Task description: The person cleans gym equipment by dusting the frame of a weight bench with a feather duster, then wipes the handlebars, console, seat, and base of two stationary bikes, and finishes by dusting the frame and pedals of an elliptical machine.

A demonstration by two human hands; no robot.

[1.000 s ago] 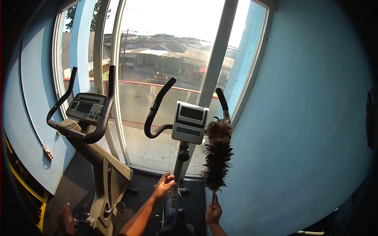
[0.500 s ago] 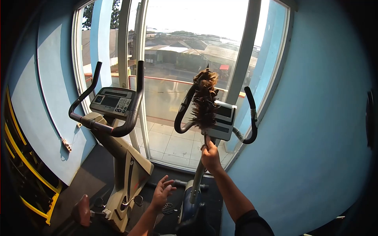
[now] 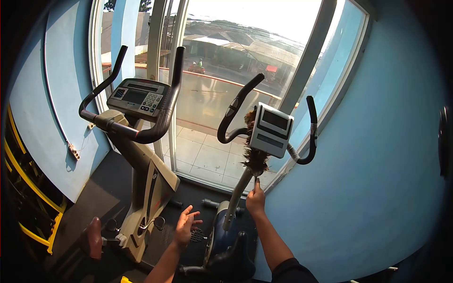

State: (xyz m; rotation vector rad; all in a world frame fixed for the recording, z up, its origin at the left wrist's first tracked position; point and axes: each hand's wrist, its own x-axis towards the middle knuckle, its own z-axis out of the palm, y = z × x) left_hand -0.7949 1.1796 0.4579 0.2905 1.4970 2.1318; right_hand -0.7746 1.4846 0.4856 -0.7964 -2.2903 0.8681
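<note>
My right hand grips the thin handle of a brown feather duster. Its feathers sit behind and below the grey console of the blue exercise bike in front of me, partly hidden by the console. My left hand hangs open with fingers spread, holding nothing, left of the bike's silver post and not touching it. The bike's black handlebars curve up on both sides of the console.
A second, beige exercise bike with a keypad console stands to the left. Tall windows fill the far wall. A blue wall is close on the right. Yellow framing runs along the left edge.
My right hand has lowered the duster from in front of the console and left handlebar to behind and under the console. My left hand stayed low and open. The view shifted slightly.
</note>
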